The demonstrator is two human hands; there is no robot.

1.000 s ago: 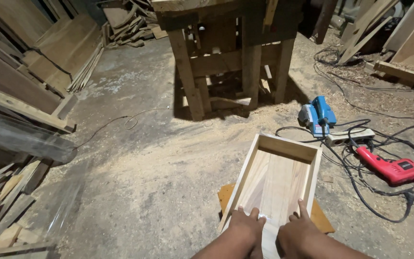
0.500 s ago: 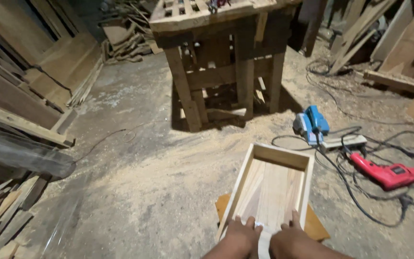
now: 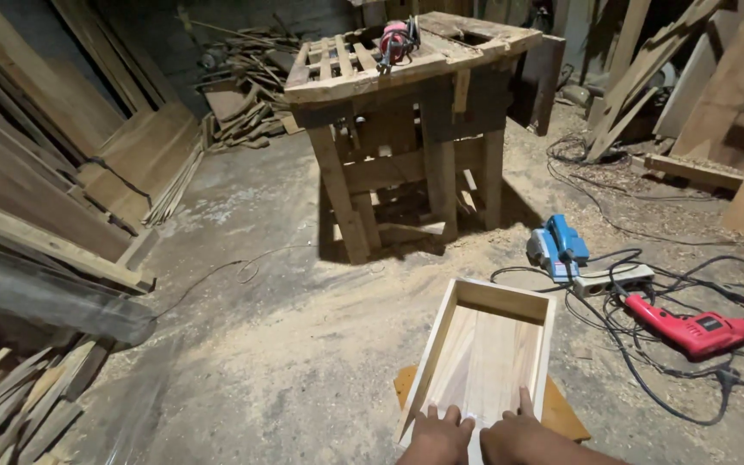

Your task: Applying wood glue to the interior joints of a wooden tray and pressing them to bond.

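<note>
A pale open wooden box [image 3: 486,349] lies on the sawdust floor at the lower middle of the head view, resting on a small orange-brown board [image 3: 561,413]. My left hand [image 3: 439,433] lies flat on the inside bottom of the box at its near end. Beside it, my right hand [image 3: 510,430] also presses on the box bottom, one finger stretched forward. Neither hand grips anything.
A rough wooden workbench [image 3: 406,129] stands ahead with a red tool [image 3: 398,39] on top. A blue power planer [image 3: 557,245], a white power strip [image 3: 609,280], a red drill [image 3: 691,327] and tangled cables lie to the right. Planks are stacked on the left [image 3: 62,215].
The view has tilted up, showing more of the workbench top. Both hands stay pressed inside the box and sit lower in the frame.
</note>
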